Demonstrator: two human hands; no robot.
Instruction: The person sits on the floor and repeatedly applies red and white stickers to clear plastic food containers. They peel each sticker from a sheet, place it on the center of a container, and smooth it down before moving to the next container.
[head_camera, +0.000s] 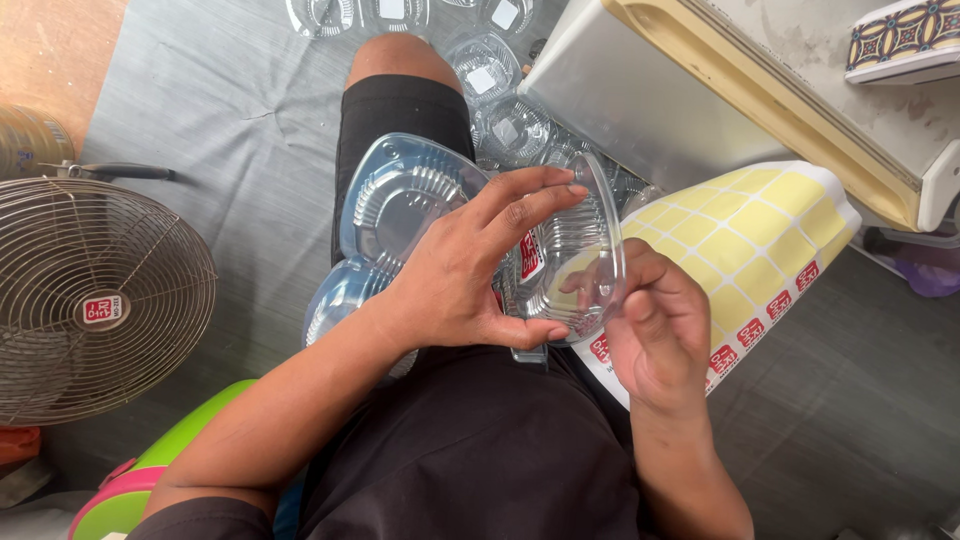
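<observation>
The left hand (455, 275) was spread wide, with its fingers along the top edge and its thumb under the bottom edge of a clear plastic container (575, 255), so it gripped the container from the side. The right hand (655, 335) was half closed behind the same container, and its fingertips (590, 285) pressed the thin wall from the other side, seen through the plastic. The container was held in the air above the person's lap, tilted almost on its edge.

On the grey floor mat (250, 150) a round metal fan (90, 300) stood at the left edge. A large sheet of yellow stickers (760, 235) lay against the right thigh, just beside the right hand. A stack of clear lids (400, 195) rested on the left thigh, under the left wrist. Small clear containers (485, 65) were scattered near the top edge of the mat.

I think the thin plastic could bend or crack if both hands squeezed too hard. The left elbow could also push the stack off the thigh, and the loose sheet could slide down.
</observation>
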